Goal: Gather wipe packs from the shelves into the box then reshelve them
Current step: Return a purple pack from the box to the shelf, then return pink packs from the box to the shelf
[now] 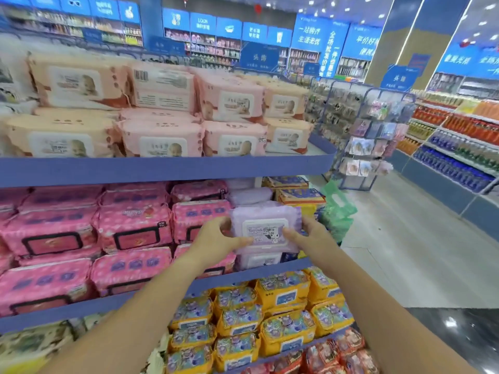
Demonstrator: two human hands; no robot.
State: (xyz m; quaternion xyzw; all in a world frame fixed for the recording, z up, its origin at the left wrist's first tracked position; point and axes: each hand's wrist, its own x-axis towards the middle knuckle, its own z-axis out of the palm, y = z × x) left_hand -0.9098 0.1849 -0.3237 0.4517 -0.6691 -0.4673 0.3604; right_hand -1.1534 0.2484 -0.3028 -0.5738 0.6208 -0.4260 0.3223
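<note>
My left hand (216, 238) and right hand (310, 236) grip the purple wipe pack (266, 229) by its two short ends, thumbs laid on its front face, the other fingers curled behind. The pack is held label-forward at the right end of the middle shelf (256, 272), just above a second purple pack (259, 259) lying there. Pink packs (132, 228) fill the shelf to its left; yellow packs (283, 292) occupy the shelf below.

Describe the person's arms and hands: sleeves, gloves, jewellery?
Left forearm and right forearm are bare, no sleeves in view. Left hand and right hand wear no gloves; no watch, bracelet or ring is visible.
</note>
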